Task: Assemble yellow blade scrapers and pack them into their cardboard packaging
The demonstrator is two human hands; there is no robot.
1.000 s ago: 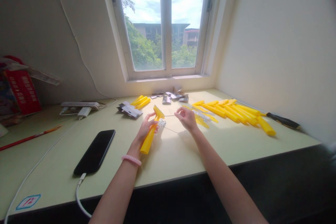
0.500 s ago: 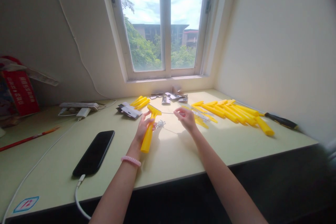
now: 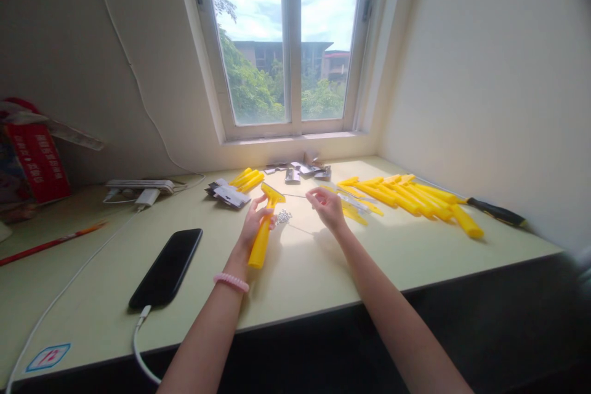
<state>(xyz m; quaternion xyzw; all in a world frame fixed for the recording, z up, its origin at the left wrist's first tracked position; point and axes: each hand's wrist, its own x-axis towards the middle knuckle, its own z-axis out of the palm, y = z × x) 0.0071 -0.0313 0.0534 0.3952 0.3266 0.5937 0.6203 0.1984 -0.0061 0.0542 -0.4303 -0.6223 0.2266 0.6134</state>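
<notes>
My left hand (image 3: 253, 221) is wrapped round a yellow scraper-like tool (image 3: 261, 237), its wide head up and its thick handle slanting down toward me. To the right, my right hand (image 3: 327, 206) pinches a thin metal rod (image 3: 294, 196) that points left at the tool's head. Whether the rod's tip touches the head is too small to tell. A small heap of silvery bits (image 3: 283, 217) lies on the table just right of my left hand. Flat yellow pieces (image 3: 354, 214) lie beyond my right hand, partly hidden by it.
Several yellow tools (image 3: 406, 197) and a black-handled screwdriver (image 3: 494, 212) lie at right. Metal plates (image 3: 300, 171) lie below the window. More yellow handles (image 3: 248, 180) and dark packets (image 3: 228, 193) sit back left. A phone (image 3: 167, 268) with a cable, a power strip (image 3: 138, 186) and a red pencil (image 3: 50, 245) are left.
</notes>
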